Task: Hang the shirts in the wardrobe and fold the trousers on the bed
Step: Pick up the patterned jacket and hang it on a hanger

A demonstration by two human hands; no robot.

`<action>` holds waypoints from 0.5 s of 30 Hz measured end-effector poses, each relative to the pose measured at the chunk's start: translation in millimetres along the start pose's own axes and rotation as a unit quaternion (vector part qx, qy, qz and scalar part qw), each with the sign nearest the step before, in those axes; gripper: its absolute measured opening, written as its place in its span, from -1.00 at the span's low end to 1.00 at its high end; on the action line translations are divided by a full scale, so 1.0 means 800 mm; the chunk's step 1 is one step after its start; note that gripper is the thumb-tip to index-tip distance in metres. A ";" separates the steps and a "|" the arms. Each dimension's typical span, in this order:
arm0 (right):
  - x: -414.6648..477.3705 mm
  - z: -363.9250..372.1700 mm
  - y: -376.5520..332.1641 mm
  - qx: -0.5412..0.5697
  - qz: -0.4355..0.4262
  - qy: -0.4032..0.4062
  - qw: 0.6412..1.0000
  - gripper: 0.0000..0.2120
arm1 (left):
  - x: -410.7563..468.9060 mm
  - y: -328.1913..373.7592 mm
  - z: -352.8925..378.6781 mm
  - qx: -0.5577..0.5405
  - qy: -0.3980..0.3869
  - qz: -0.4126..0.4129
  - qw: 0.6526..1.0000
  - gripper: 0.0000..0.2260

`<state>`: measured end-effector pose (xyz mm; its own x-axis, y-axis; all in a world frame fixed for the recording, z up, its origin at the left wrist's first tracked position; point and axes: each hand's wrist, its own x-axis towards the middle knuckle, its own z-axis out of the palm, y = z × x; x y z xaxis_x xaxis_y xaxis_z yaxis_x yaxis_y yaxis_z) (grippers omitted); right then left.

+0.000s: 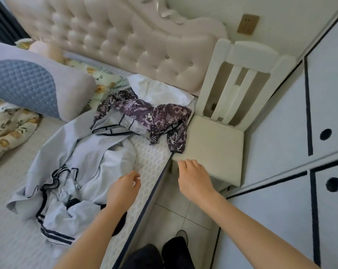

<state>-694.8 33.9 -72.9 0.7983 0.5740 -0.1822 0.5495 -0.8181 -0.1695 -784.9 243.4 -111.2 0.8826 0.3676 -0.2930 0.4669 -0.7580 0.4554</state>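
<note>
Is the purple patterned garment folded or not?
Not folded. The purple patterned garment lies crumpled in a loose heap on the bed.

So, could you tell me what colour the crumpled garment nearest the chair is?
The garment is purple with a white-and-dark print; the head view shows it.

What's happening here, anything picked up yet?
Nothing is held yet. A person stands at the bedside with both hands empty: the left hand hovers over the mattress edge beside the pale blue clothes, the right hand by a corner of the chair. A purple patterned garment lies crumpled nearer the headboard. The wardrobe is closed.
</note>
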 end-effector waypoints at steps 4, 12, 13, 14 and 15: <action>0.068 -0.006 0.032 -0.010 -0.028 -0.026 0.999 -0.74 | 0.041 0.012 0.002 -0.014 0.008 -0.042 0.999 -0.77; 0.224 0.016 0.048 -0.045 -0.042 -0.089 0.994 -0.67 | 0.151 -0.033 -0.017 0.069 0.006 -0.063 0.996 -0.71; 0.244 0.021 0.047 -0.048 -0.045 -0.092 0.994 -0.66 | 0.170 -0.044 -0.020 0.081 0.010 -0.066 0.994 -0.70; 0.264 0.027 0.044 -0.051 -0.048 -0.092 0.993 -0.66 | 0.192 -0.055 -0.024 0.089 0.011 -0.070 0.994 -0.70; 0.284 0.033 0.041 -0.052 -0.050 -0.092 0.993 -0.66 | 0.213 -0.065 -0.028 0.094 0.008 -0.075 0.993 -0.68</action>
<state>-502.1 138.2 -145.2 0.6845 0.6420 -0.3454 0.6543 -0.7499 -0.0971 -657.6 357.6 -166.4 0.8051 0.4916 -0.3319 0.5765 -0.7804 0.2423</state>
